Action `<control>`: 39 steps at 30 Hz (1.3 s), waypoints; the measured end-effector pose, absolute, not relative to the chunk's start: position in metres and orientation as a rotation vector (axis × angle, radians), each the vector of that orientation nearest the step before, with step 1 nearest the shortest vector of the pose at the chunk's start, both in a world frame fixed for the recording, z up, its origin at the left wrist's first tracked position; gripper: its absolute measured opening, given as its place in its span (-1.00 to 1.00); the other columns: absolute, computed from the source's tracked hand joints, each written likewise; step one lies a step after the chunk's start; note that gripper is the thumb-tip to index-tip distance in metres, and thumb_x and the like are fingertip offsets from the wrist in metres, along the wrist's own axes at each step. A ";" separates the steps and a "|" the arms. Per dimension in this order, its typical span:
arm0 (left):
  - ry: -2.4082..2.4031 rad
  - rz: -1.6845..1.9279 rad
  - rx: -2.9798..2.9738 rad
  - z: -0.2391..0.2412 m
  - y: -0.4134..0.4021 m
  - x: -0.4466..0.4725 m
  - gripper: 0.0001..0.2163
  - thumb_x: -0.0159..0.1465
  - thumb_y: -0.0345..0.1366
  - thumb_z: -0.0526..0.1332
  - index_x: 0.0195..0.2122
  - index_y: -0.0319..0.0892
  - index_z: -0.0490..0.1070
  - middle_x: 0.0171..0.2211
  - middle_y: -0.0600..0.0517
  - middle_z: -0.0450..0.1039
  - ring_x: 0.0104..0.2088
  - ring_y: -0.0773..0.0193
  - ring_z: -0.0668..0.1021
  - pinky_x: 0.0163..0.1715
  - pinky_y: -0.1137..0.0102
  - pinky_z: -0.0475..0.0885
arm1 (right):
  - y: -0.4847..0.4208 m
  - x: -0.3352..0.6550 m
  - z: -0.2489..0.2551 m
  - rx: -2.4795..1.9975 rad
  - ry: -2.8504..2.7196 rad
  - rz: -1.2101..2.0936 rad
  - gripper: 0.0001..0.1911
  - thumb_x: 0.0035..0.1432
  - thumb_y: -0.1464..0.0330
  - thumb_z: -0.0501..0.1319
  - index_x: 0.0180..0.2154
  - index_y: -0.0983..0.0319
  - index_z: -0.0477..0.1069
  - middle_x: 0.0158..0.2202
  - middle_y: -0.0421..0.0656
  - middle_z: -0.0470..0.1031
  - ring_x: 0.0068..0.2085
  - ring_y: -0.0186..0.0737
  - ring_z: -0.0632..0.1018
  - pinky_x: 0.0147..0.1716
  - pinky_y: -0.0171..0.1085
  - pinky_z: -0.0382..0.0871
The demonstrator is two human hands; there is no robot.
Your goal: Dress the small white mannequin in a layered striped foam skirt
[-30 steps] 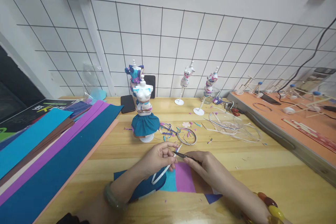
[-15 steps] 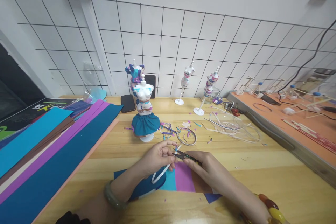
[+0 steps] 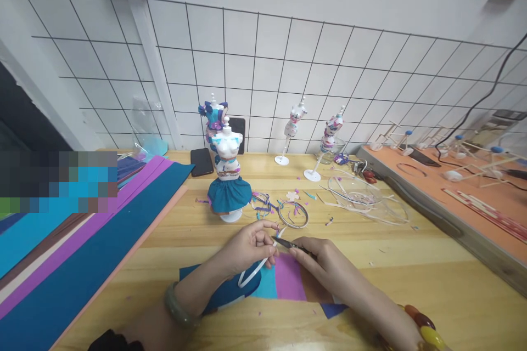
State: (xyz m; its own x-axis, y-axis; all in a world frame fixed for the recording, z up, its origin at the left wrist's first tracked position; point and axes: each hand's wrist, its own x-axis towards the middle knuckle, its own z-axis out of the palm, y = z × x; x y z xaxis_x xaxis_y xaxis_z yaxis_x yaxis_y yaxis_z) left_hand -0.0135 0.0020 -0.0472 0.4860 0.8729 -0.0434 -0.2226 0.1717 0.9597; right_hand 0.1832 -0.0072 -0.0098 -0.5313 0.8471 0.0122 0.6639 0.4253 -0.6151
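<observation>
My left hand (image 3: 247, 247) pinches a thin white strip (image 3: 256, 270) that curves down toward me over small foam pieces (image 3: 284, 279) in teal, purple and brown. My right hand (image 3: 319, 258) is closed on small dark scissors (image 3: 284, 242), whose blades point left and meet the strip's upper end beside my left fingertips. Just beyond the hands lie a clear ring (image 3: 293, 214) and coloured scraps. A white mannequin bust with a teal skirt (image 3: 229, 181) stands behind my left hand.
Long foam sheets (image 3: 82, 252) in teal, purple and pink lie on the left of the wooden table. Three more small mannequins (image 3: 290, 129), two black phones (image 3: 201, 162) and clear plastic pieces (image 3: 362, 197) stand near the grid wall. An orange board (image 3: 461, 192) with wooden models sits right.
The scissor blades opened slightly at the strip's end, then closed again. Both hands stay almost in the same place.
</observation>
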 end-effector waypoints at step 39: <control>0.909 0.929 0.888 -0.037 0.005 -0.005 -0.46 -0.03 -0.44 0.29 0.00 -0.22 0.18 -0.60 0.19 0.35 -0.63 0.49 0.36 -0.60 0.57 0.18 | -0.014 0.187 -0.025 -0.960 -2.687 -0.176 -0.63 0.27 0.19 -0.03 -0.06 0.30 0.33 -0.46 -0.11 0.44 -0.47 -0.20 0.51 -0.52 -0.29 0.31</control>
State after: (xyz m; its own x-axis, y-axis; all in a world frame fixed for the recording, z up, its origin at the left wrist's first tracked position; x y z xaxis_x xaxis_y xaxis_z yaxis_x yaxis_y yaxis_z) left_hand -0.0048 0.0046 -0.0367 0.3164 0.9168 -0.2435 -0.2635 0.3316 0.9059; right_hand 0.1869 -0.0141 -0.0252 -0.7390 0.6016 0.3032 0.6360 0.7715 0.0195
